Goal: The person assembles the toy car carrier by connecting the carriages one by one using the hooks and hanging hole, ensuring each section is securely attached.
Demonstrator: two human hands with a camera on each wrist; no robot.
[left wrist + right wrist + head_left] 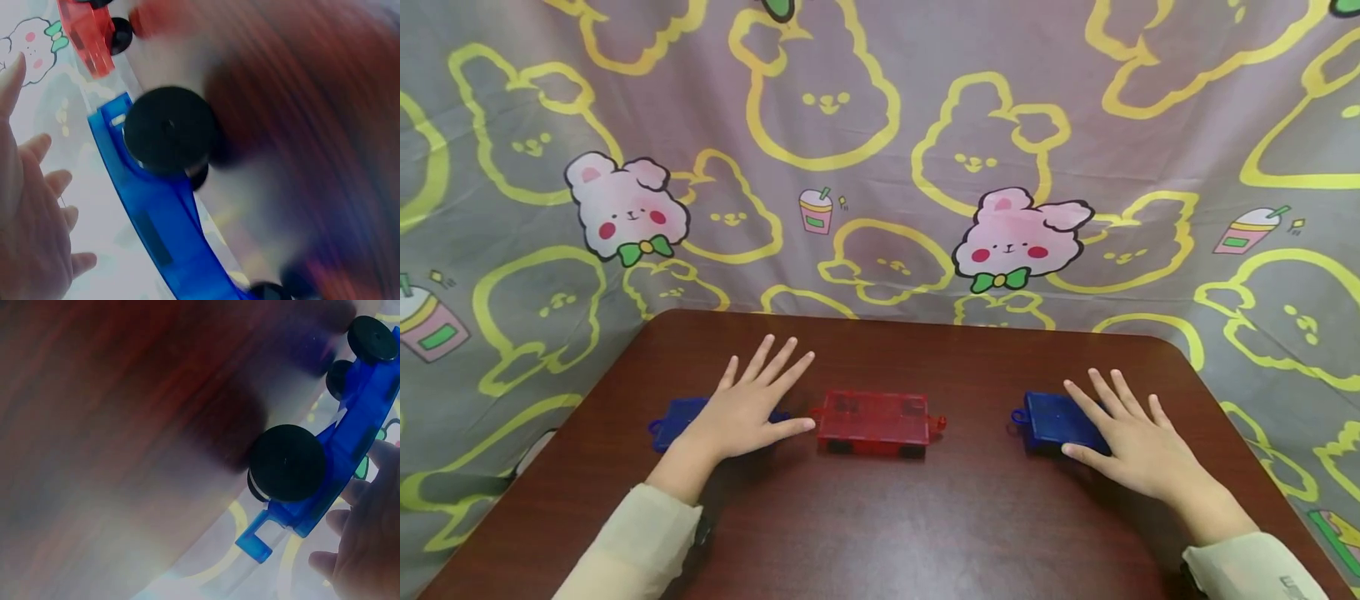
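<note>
In the head view my left hand (741, 418), fingers spread straight, is over a blue toy wagon (680, 417) and hides its middle. The left wrist view shows that blue wagon (159, 215) on black wheels, with a gap between it and the hand (31, 212). My right hand (1142, 446) is likewise spread over part of a second blue wagon (1052, 417). In the right wrist view its fingers overlap the edge of this wagon (356, 425); touching or not, I cannot tell. Between the hands stands a red see-through wagon (874, 419) with a small coupling at each end.
The wagons stand in a row across a dark brown wooden table (955, 517) with rounded corners. Behind it hangs a grey curtain (880, 192) printed with rabbits and yellow outlines. A wider space separates the red wagon from the right blue one.
</note>
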